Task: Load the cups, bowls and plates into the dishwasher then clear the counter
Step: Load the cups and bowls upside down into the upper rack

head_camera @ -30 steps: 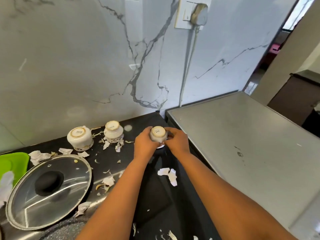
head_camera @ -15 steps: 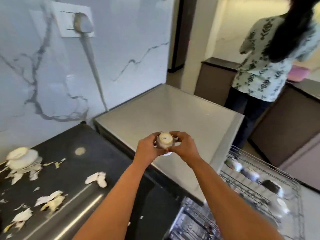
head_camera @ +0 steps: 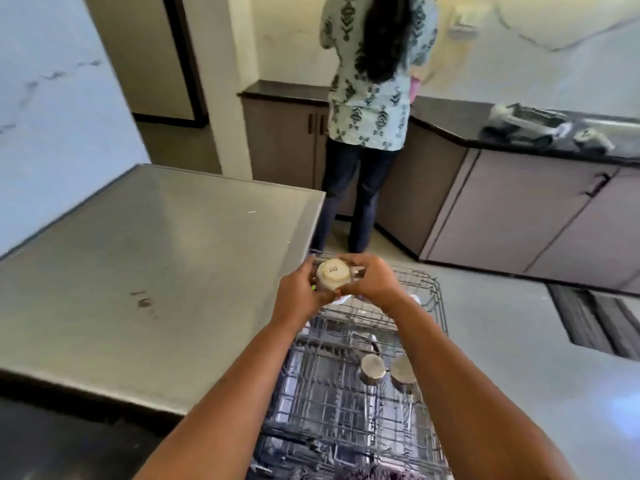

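Soft, even light here, brightest on the cream wall (head_camera: 294, 46) at top centre, which glowed warm. A pale sheen lay across the steel worktop (head_camera: 138, 254) at left. Motion blur smeared the far counter (head_camera: 446, 114) at upper right; straight edges bowed near the corners, and the wire rack (head_camera: 346, 410) at the bottom looked soft.

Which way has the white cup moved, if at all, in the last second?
Yes. The left hand and right hand carried the cup rightward, off the black counter, across the steel top, to above the dishwasher rack.
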